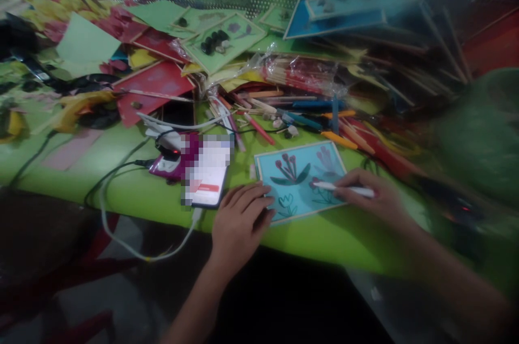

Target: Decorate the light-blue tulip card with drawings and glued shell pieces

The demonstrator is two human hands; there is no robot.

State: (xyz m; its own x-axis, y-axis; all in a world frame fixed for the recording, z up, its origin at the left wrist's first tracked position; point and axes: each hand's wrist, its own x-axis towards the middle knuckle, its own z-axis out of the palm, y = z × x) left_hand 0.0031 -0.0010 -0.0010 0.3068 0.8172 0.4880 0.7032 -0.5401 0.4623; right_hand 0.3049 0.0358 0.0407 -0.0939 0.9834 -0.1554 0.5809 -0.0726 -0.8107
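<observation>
Near the table's front edge: both hands work at a blue card on the green table [121, 144].
Left hand [239, 217]: lies flat, palm down, fingers loosely spread, grasping nothing; its fingertips press the card's lower left corner.
Right hand [367, 195]: pinches a white pen [344, 188] between thumb and fingers, the tip lying on the card's right half.
Blue card [302, 179]: rests flat just inside the front edge, between the two hands, slightly turned; it bears dark red flowers with green leaves and an outlined flower at lower left.
Phone [208, 176]: lies just beside the left hand, toward the left, screen lit and blurred, overlapping a magenta device [168, 165].
White cable [133, 241]: hangs from the phone's lower end over the front edge in a loop.
Middle of the table: loose pencils and sticks [308, 117] lie behind the card, with a clear bag of sticks [300, 73] farther back.
Back and left of the table: red, green and blue cards in a heap, among them a green card with dark stones [221, 41].
</observation>
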